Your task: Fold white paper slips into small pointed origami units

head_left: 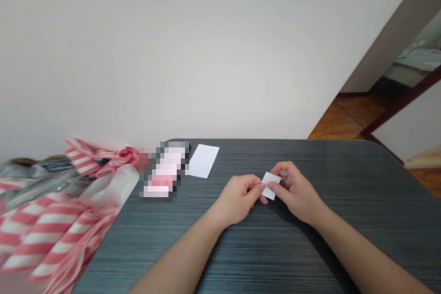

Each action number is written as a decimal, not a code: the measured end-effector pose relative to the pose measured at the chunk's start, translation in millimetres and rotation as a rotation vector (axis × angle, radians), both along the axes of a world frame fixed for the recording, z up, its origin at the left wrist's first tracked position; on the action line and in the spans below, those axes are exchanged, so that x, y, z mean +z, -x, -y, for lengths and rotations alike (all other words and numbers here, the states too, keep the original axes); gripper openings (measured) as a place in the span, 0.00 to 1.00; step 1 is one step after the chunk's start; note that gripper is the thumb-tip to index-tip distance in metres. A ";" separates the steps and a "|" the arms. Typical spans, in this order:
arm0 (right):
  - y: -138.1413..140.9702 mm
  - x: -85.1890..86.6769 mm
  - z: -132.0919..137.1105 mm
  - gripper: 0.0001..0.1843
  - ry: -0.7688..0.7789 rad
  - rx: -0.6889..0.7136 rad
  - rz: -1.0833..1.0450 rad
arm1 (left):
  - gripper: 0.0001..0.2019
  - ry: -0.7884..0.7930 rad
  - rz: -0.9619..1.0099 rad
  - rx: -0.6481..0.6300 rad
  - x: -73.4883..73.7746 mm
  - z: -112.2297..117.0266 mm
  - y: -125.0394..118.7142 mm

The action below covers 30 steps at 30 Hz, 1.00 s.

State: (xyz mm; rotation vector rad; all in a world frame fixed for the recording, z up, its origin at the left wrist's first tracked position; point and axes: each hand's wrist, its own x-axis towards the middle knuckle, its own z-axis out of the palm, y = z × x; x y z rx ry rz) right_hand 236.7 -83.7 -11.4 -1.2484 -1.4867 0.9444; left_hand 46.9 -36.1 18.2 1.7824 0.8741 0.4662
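A small white piece of paper (271, 179) is held between both hands, above the dark table. My left hand (239, 198) pinches its left edge between thumb and fingers. My right hand (298, 193) grips it from the right, thumb on top and fingers behind. Parts of the paper are covered by the two thumbs. Farther back and to the left, a white sheet of paper (204, 161) lies flat on the table, apart from both hands.
The dark wood-grained table (344, 183) meets a white wall. A blurred-out flat object (165, 170) lies at its back left. Red-and-white striped fabric (44, 225) is heaped beyond the left edge. Wooden floor (341, 112) shows at the right.
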 end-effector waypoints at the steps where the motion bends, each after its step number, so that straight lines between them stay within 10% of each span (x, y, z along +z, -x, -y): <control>1: 0.0 0.8 -0.5 0.13 0.013 0.011 -0.015 | 0.18 0.000 0.000 0.003 0.0 -0.2 0.1; 10: -8.9 11.5 -1.8 0.11 0.257 0.088 0.161 | 0.18 -0.004 -0.010 0.002 -0.6 -0.9 -0.3; 30: -5.0 23.3 0.7 0.10 0.278 0.108 0.133 | 0.16 -0.049 -0.011 -0.001 -1.9 1.1 -1.5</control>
